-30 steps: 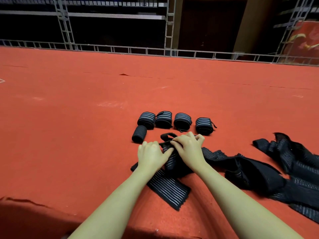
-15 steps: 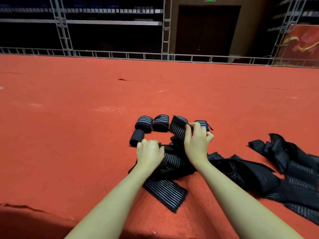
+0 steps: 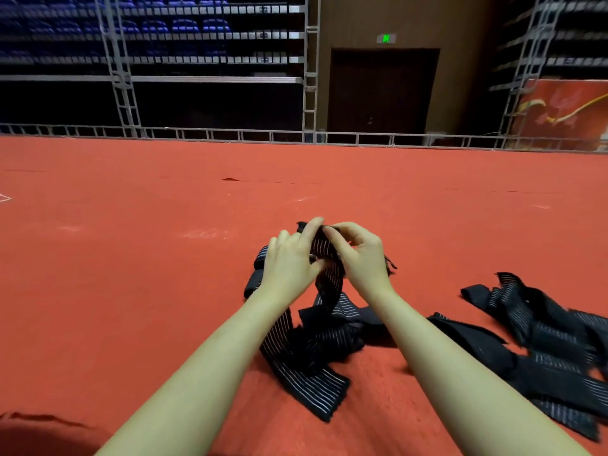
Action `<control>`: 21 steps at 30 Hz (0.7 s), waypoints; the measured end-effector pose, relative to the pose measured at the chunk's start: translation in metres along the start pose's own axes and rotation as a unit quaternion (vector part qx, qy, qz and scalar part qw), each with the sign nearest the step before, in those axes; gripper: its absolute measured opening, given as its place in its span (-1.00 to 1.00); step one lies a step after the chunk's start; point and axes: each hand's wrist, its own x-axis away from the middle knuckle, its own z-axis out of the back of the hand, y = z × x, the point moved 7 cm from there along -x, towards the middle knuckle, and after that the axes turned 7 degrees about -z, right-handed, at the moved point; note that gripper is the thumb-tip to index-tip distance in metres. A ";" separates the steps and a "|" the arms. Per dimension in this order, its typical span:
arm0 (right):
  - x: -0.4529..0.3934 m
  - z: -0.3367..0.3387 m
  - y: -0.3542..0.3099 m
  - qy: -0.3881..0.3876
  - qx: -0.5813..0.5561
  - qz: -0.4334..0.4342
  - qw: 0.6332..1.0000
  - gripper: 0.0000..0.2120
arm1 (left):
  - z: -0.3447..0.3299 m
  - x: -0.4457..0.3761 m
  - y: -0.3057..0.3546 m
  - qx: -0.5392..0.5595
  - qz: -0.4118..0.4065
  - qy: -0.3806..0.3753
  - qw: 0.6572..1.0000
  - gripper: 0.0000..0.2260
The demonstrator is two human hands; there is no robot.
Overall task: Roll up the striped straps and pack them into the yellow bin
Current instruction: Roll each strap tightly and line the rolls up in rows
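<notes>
Head view: both hands, left hand (image 3: 289,268) and right hand (image 3: 362,258), pinch the striped strap (image 3: 324,255) end; rolling starts, tight turns needed next.

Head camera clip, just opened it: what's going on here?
A person is rolling a striped strap held up in both hands: the left hand and right hand pinch its top end while the rest trails onto the red floor. Finished rolls sit partly hidden behind the left hand. Loose straps lie to the right. No yellow bin is in view.
</notes>
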 end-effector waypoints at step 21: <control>0.018 -0.004 0.075 -0.042 0.210 -0.071 0.974 -0.78 | 0.002 0.022 -0.034 -0.135 0.095 -0.076 0.983 -0.60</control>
